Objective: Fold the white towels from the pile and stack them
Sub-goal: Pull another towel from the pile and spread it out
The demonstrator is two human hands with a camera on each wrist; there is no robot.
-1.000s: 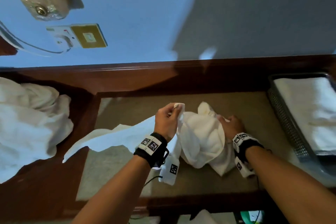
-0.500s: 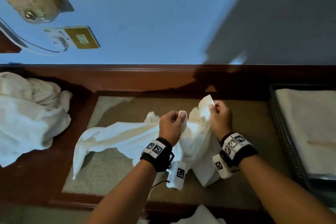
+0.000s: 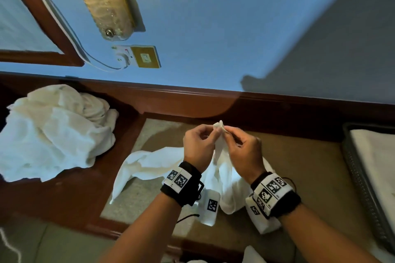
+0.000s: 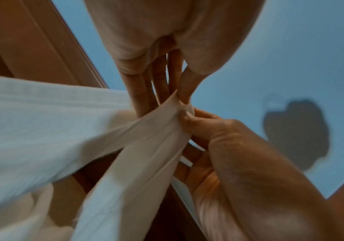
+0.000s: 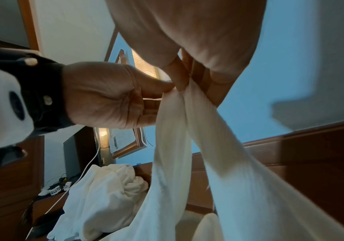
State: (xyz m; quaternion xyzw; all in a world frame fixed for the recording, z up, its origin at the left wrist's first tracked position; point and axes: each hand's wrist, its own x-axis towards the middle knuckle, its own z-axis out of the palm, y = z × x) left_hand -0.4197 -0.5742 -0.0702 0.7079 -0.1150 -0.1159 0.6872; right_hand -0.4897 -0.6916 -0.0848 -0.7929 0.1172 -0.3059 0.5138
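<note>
A white towel hangs from both my hands above the beige mat, its tail still trailing on the mat to the left. My left hand and my right hand pinch the same corner between thumb and fingers, close together. The wrist views show the towel drawn up into that pinch. The crumpled pile of white towels lies on the wooden top at the left. Folded white towels lie in a dark tray at the right.
The dark mesh tray stands at the right edge of the mat. A wooden ledge and blue wall run behind. A lit wall lamp, a socket with a white cable and a framed mirror hang at the upper left.
My hands have come together on one towel corner and lifted it; the right hand moved from the bunched cloth to the corner. The towel now hangs stretched instead of lying heaped.
</note>
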